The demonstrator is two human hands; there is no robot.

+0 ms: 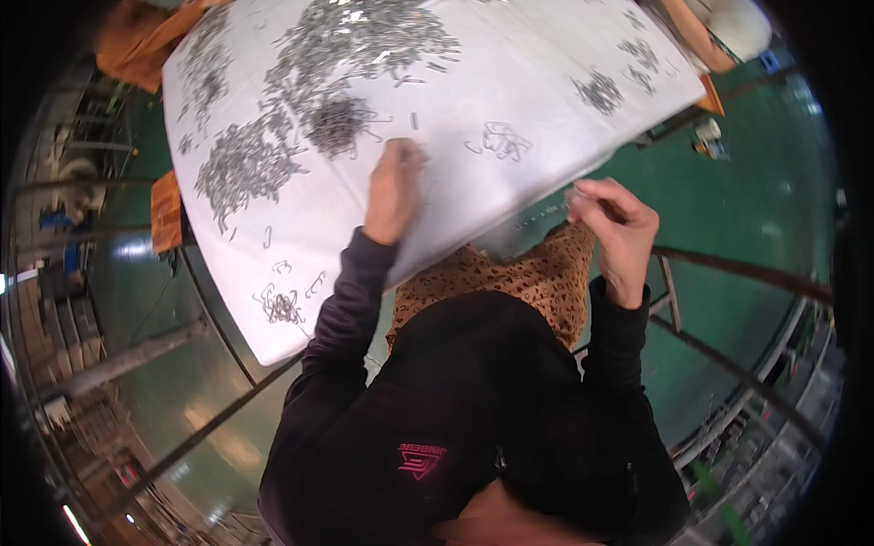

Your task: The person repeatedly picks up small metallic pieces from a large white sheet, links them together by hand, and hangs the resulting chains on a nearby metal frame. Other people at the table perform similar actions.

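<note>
My left hand [395, 189] is over the white-covered table [482, 82], its fingers smeared by motion, so I cannot tell whether they hold anything. Just beyond its fingertips lies a short grey metal piece [414, 120]. A tangled heap of thin bent wire hooks [339, 126] is to its left. My right hand [621, 232] hovers off the table's near edge, thumb and fingers pinched together. Whatever sits in that pinch is too small to make out. Between my hands and farther in, a loose cluster of larger bent wire pieces [505, 141] rests on the cover.
Broad piles of small grey metal pieces [355, 41] spread over the far side, with another pile [246, 168] at left. More bent wires [280, 305] lie near the left corner. One person's arm [692, 32] reaches in at far right, an orange sleeve [146, 45] at far left.
</note>
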